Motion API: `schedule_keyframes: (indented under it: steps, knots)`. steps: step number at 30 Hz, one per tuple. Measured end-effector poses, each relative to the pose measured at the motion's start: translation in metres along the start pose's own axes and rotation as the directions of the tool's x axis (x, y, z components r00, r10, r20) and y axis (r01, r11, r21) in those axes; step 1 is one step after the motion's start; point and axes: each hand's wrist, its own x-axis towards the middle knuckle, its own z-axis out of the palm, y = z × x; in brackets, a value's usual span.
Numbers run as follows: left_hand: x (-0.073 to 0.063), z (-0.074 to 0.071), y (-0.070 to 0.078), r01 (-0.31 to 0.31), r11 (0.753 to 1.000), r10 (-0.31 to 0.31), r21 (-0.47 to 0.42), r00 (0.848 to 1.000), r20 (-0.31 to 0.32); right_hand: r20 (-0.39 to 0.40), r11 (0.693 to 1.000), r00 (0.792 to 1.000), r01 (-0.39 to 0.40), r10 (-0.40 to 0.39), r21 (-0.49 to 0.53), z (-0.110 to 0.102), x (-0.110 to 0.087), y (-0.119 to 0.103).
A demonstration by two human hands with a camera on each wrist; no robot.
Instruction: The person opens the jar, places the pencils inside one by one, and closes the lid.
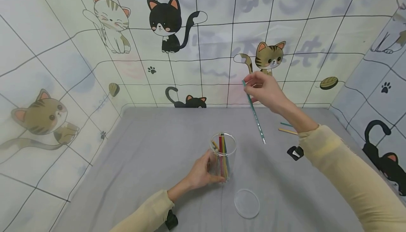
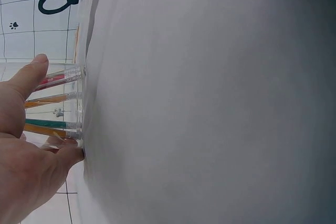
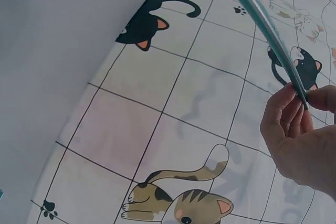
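Observation:
My left hand [image 1: 200, 172] grips a clear cup [image 1: 232, 160] low on its left side, with the cup upright on the grey cloth. Several pencils [image 1: 221, 147] stand in it, among them red, yellow and blue ones. In the left wrist view, the thumb and fingers lie around the cup's wall near its base. Up and to the right of the cup, my right hand [image 1: 264, 90] pinches a teal pencil [image 1: 254, 114] near its upper end. This pencil hangs at a slant, its silver ferrule end downward, apart from the cup and the cloth.
A clear round lid [image 1: 247, 203] lies on the grey cloth [image 1: 152, 147] in front of the cup. Beyond my right forearm lie a yellow pencil [image 1: 287, 131] and a blue one [image 1: 286, 124], both partly hidden. Cat-printed sheets surround the back and sides.

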Motion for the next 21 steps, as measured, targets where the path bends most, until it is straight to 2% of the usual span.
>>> schedule_keyframes:
  steps: [6,15,21]
  knots:
    - [0.001,0.001,-0.002,-0.001,1.000,0.001,-0.012,1.000,-0.002,-0.008,0.998,1.000,0.024,-0.024,0.064,0.007,0.002,-0.011]
    - [0.000,0.000,-0.001,-0.007,1.000,0.007,-0.011,1.000,-0.001,-0.008,0.993,0.999,0.045,-0.044,0.105,0.018,0.004,-0.031]
    - [0.000,0.001,-0.001,0.000,1.000,0.000,-0.026,1.000,0.007,-0.018,0.982,0.998,0.059,-0.057,0.178,0.028,0.004,-0.040]
